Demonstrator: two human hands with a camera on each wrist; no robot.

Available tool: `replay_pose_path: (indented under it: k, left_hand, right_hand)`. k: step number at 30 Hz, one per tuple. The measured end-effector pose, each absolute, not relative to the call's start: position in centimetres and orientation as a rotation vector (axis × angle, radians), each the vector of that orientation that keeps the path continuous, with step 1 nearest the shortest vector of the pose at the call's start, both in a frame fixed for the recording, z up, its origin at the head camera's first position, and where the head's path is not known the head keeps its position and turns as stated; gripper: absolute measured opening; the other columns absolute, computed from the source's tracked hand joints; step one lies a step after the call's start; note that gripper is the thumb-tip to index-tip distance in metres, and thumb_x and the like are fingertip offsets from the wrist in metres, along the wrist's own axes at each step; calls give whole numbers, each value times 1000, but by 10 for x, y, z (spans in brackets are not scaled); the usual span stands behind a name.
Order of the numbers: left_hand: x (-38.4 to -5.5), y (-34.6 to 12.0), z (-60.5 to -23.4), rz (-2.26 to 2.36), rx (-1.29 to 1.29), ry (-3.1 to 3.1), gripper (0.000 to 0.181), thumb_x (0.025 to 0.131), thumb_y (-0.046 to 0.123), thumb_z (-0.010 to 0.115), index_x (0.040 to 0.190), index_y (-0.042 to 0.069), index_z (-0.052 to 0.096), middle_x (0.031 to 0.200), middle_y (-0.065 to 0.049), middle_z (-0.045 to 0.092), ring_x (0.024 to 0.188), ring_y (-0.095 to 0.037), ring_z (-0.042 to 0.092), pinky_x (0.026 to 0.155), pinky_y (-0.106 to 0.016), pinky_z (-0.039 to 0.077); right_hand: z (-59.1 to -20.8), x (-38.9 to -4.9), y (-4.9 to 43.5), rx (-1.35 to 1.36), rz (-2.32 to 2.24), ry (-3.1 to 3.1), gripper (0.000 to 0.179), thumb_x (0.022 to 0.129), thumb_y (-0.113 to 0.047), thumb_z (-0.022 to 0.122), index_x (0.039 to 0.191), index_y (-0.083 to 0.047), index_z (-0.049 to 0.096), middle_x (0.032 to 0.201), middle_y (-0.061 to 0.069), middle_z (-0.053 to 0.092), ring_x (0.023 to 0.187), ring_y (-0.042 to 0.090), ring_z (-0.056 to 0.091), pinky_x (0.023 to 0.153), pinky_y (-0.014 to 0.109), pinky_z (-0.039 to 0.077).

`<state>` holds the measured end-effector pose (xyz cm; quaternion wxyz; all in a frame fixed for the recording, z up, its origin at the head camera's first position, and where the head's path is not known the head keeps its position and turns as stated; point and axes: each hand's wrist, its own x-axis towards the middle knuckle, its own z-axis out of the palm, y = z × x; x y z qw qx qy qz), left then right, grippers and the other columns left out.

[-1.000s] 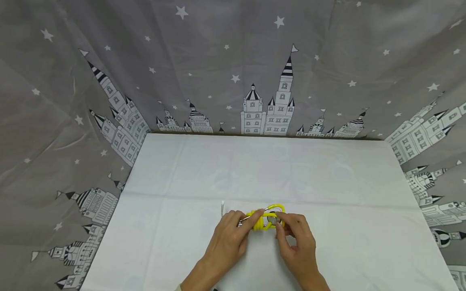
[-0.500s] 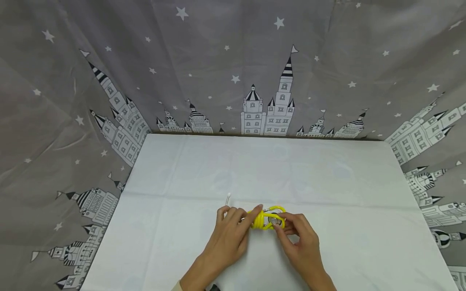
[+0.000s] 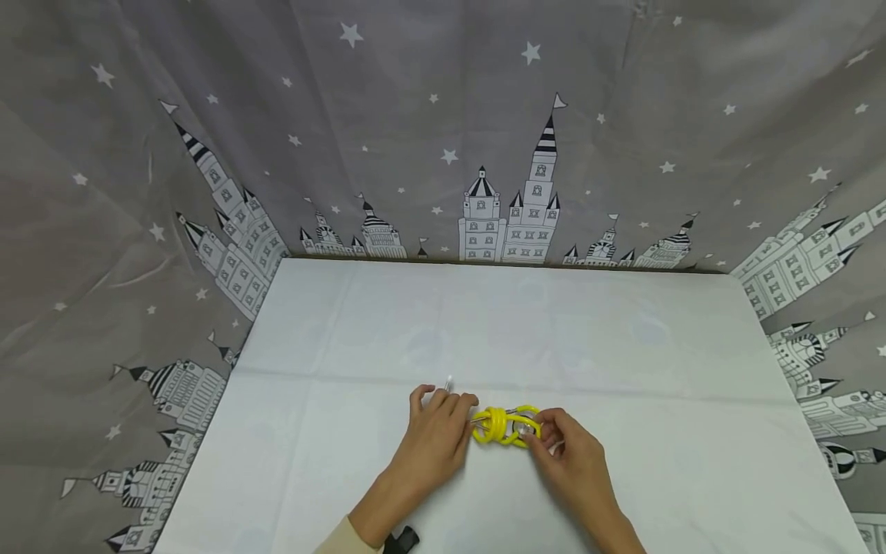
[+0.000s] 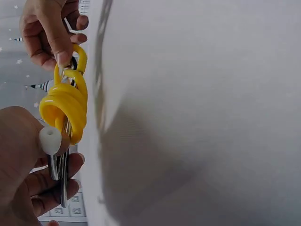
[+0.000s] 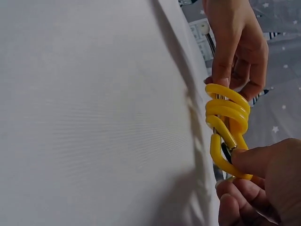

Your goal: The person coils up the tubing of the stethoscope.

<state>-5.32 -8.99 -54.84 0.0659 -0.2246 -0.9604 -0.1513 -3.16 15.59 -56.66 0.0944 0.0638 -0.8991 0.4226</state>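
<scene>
A yellow stethoscope (image 3: 495, 425) is held just above the table, its tubing wound in several turns round its middle. My left hand (image 3: 438, 438) grips the metal ear tubes (image 4: 64, 183) at the left end, thumb against fingers in the left wrist view. One white eartip (image 4: 50, 139) sticks out beside that thumb. At the other end, my right hand (image 3: 571, 454) pinches the yellow loop and the round chest piece (image 3: 524, 428) between thumb and fingers. The right fingertips partly cover the chest piece. In the right wrist view the coiled tubing (image 5: 228, 110) lies between both hands.
A white cloth (image 3: 657, 369) with fold creases covers the table. Grey curtains (image 3: 415, 115) printed with castles and stars hang at its back and sides. A black object (image 3: 401, 540) shows beside the left wrist.
My left fingers have drawn back left off the yellow coil, which now shows whole. The eartip has shifted right. My right hand keeps its pinch at the chest piece end.
</scene>
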Motion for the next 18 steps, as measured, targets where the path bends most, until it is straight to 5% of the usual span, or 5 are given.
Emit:
replay_pose_path:
  k: [8,18]
  left_hand:
    - [-54,-92,-560,-530,-715,-2887,15,103,25,72,117,23,67,106,10,73,107,-14,63,118,-57,36]
    - [-50,-110,-555,-686,-671,-2827,22,105,30,70,125,22,75,126,6,74,132,-22,63,118,-60,35]
  right_hand:
    - [-577,-28,156,136,1273,-2716,30,83,-11,93,103,-17,70,78,-16,62,67,-3,55,59,18,50]
    - [-575,-24,175,185,1090,-2744,35,88,-19,90,118,-16,71,95,-8,66,75,4,60,65,18,51]
